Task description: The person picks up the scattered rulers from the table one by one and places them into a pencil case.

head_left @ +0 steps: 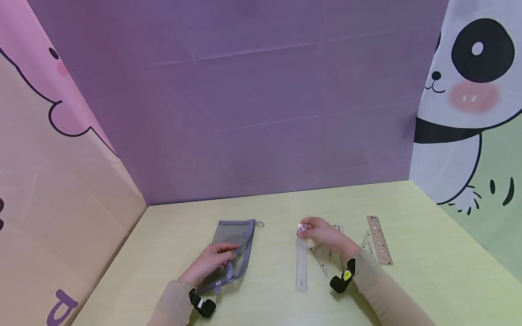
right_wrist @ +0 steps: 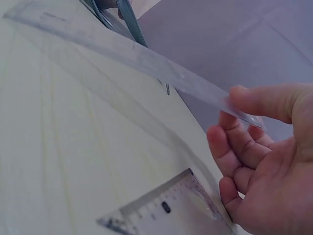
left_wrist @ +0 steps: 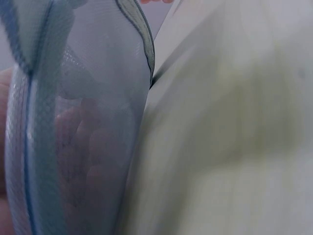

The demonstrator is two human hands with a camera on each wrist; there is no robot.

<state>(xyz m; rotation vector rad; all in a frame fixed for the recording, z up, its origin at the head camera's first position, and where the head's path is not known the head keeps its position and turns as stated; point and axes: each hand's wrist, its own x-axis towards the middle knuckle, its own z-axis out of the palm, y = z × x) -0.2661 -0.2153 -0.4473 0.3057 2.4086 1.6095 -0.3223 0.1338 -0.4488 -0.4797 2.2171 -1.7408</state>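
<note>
My left hand (head_left: 216, 260) grips a grey-blue mesh zipper pouch (head_left: 246, 253) at its edge. The fingers show blurred through the mesh (left_wrist: 105, 112) in the left wrist view. My right hand (head_left: 324, 233) pinches a clear ruler (head_left: 301, 267) by its far end, between thumb and fingers. In the right wrist view the ruler (right_wrist: 137, 56) slants above the table, with its shadow beneath. Under the right hand lies a clear set square (head_left: 320, 258), partly hidden by the forearm; it also shows in the right wrist view (right_wrist: 181, 205).
Another clear triangular piece (head_left: 368, 243) lies right of the right wrist, partly covered. Beside it rests a pinkish stencil ruler (head_left: 379, 240) with cut-out shapes. A pull ring (head_left: 260, 224) sticks out at the pouch's far corner. A purple panel (head_left: 265, 113) stands behind the table (head_left: 428, 253).
</note>
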